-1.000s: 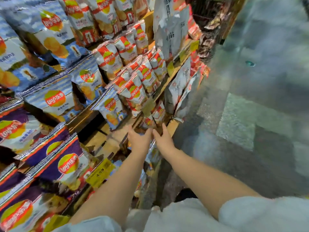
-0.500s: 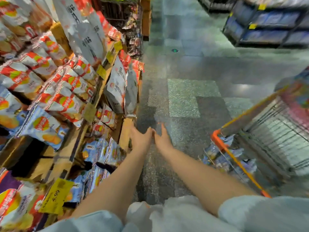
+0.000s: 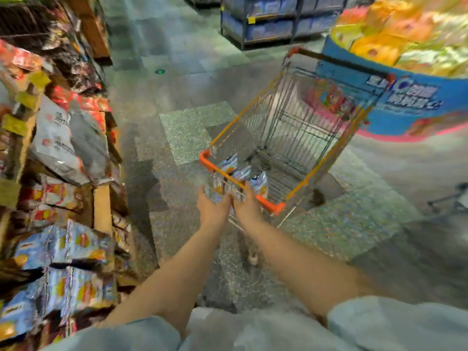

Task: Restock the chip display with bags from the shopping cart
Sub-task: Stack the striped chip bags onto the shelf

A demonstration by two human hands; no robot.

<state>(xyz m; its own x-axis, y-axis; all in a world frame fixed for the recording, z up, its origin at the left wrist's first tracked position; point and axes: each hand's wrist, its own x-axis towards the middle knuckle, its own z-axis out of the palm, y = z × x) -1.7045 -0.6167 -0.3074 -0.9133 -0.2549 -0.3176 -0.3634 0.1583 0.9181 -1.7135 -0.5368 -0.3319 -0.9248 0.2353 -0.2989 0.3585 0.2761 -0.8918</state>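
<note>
Hands, left hand (image 3: 215, 211) and right hand (image 3: 247, 207), reach empty with fingers extended toward blue chip bags (image 3: 243, 171) in the orange-rimmed wire shopping cart (image 3: 316, 173); snagging on the wire risks tearing bags.

Motion blur smears the chip display (image 3: 63, 262), cut off at the left edge; the bags (image 3: 243, 171) in the shopping cart (image 3: 298, 138) stay unreadable.

The one view sits on my head, wide-angled, tilted forward and down along my outstretched arms. My left hand (image 3: 214, 211) and right hand (image 3: 247, 207) meet near the middle, close below the lens. Beyond them stands the shopping cart (image 3: 286, 138); the chip display (image 3: 63, 249) runs down the left edge, the floor (image 3: 182, 133) between.
</note>
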